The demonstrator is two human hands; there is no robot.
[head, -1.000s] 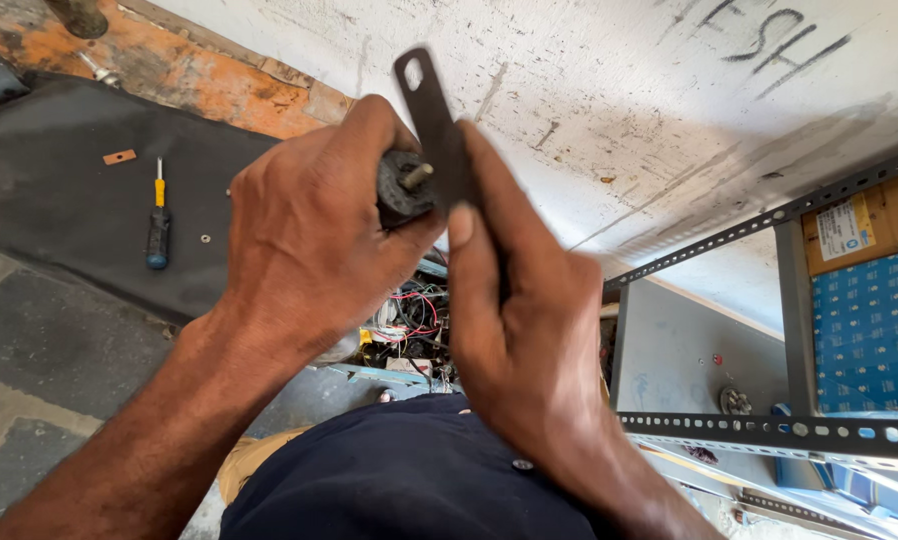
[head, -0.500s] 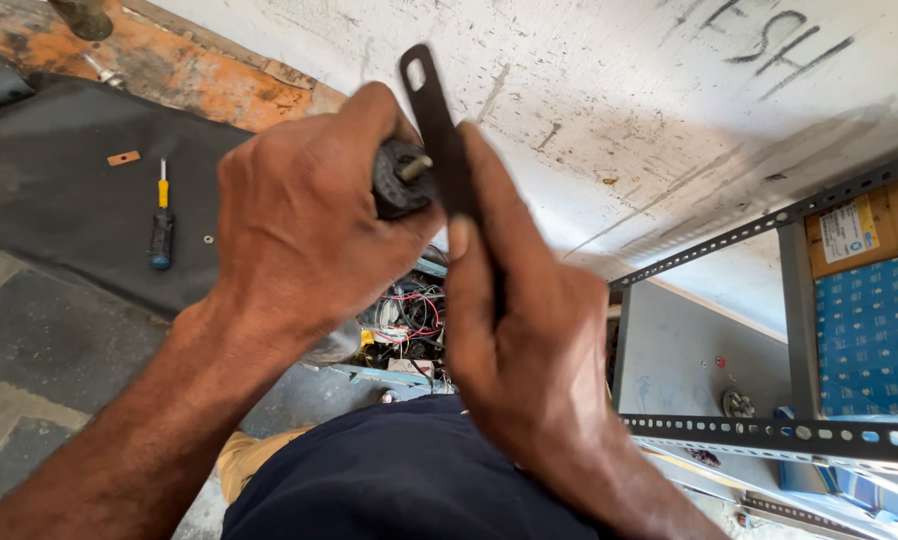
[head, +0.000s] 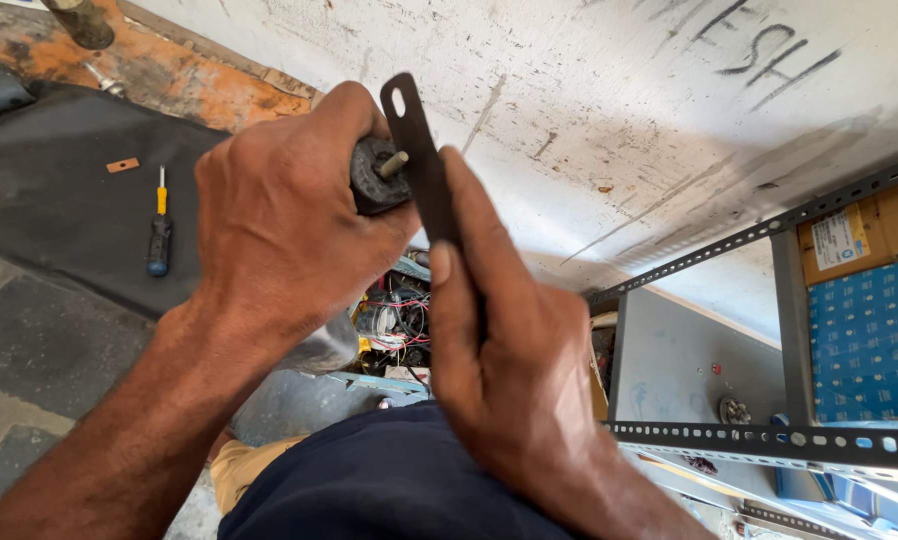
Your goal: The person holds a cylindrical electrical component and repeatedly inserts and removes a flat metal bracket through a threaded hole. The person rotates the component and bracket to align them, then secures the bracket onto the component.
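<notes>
My left hand (head: 284,225) is wrapped around a small dark round motor (head: 377,175), fingers curled tight over its body so that only its end face and the short shaft (head: 394,162) stick out past my knuckles. My right hand (head: 509,370) grips a flat dark metal strip (head: 421,165), thumb laid along it and the other fingers closed behind; the strip stands nearly upright, with a slot hole near its top end, and it lies right against the shaft. Both are held up in front of the pale scratched wall (head: 609,110).

Below my hands, an open case (head: 394,330) holds a tangle of red, black and yellow wires (my wrists cover most of it, so I cannot tell what else is inside). On the right, a slotted-angle metal rack (head: 769,440) carries a brown cardboard box (head: 864,235) above a stack of blue packets (head: 859,345); something small and round (head: 735,410) sits low behind the rail, too small to make out.

On the dark mat (head: 59,180) at the left lies a screwdriver (head: 158,235) with a yellow and blue handle, well apart from my hands, and a small brown chip (head: 122,165) near it. The lower part of the strip is hidden inside my right fist.
</notes>
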